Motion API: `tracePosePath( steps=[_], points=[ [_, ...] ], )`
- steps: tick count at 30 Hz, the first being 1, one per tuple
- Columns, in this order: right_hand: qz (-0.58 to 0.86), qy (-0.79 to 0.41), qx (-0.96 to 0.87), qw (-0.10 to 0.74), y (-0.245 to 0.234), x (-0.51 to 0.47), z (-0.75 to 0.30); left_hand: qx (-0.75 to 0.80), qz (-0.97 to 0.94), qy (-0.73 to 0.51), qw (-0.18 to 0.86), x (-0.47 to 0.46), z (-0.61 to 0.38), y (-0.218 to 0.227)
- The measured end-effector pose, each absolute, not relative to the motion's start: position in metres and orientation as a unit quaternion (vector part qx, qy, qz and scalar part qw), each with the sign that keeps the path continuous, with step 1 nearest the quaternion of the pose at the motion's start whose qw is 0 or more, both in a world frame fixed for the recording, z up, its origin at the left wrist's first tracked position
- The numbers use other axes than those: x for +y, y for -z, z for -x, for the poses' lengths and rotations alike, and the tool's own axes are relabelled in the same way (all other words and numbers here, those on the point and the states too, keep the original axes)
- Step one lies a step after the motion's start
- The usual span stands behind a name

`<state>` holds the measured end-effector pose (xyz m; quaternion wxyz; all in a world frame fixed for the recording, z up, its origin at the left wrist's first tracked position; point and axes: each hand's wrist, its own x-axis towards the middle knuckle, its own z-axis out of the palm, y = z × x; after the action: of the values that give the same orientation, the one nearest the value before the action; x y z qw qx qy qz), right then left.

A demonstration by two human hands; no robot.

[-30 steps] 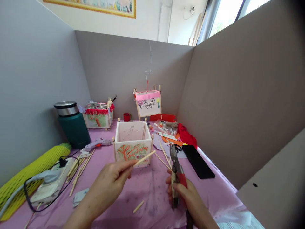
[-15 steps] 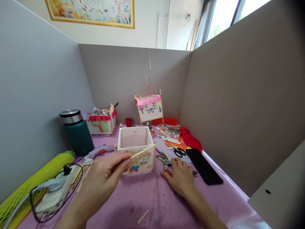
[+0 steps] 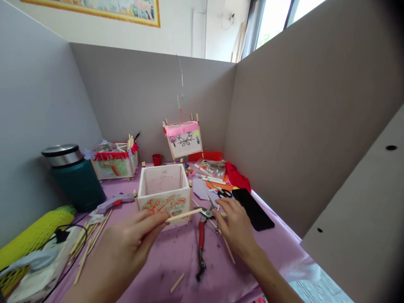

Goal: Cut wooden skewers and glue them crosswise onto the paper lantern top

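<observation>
My left hand (image 3: 135, 240) is closed, pinching a thin wooden stick (image 3: 186, 215) between thumb and fingertips. The stick points right, in front of a white box (image 3: 164, 205) with a painted front and wooden corner posts. My right hand (image 3: 235, 225) bends its fingers round one side of the pruning shears (image 3: 204, 229), partly hiding that handle. The red handle with a dark end points towards me. The free tip of the stick lies over the shears' head in the view; I cannot tell whether they touch. Another stick (image 3: 229, 249) runs beside my right hand.
Black scissors (image 3: 224, 193) and a phone (image 3: 253, 209) lie to the right. At left are a dark green tumbler (image 3: 75, 183), a glue gun (image 3: 115, 202), loose sticks (image 3: 91, 237) and a power strip (image 3: 42, 269). A decorated hanging box (image 3: 184, 141) is behind. A short stick piece (image 3: 177, 283) lies in front.
The view has turned right. The shears have swung so that the red handle points towards me, out from under my right hand. My left hand has lowered the stick towards the shears' head.
</observation>
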<state>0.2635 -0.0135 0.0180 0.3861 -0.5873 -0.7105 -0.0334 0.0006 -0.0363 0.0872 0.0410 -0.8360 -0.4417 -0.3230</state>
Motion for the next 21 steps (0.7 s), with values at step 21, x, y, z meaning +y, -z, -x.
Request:
tracePosePath(
  steps=[21],
  points=[
    [0.441, -0.091, -0.807, 0.381, -0.171, 0.033, -0.204, -0.421, 0.628, 0.625, 0.196, -0.015, 0.010, -0.130]
  ],
)
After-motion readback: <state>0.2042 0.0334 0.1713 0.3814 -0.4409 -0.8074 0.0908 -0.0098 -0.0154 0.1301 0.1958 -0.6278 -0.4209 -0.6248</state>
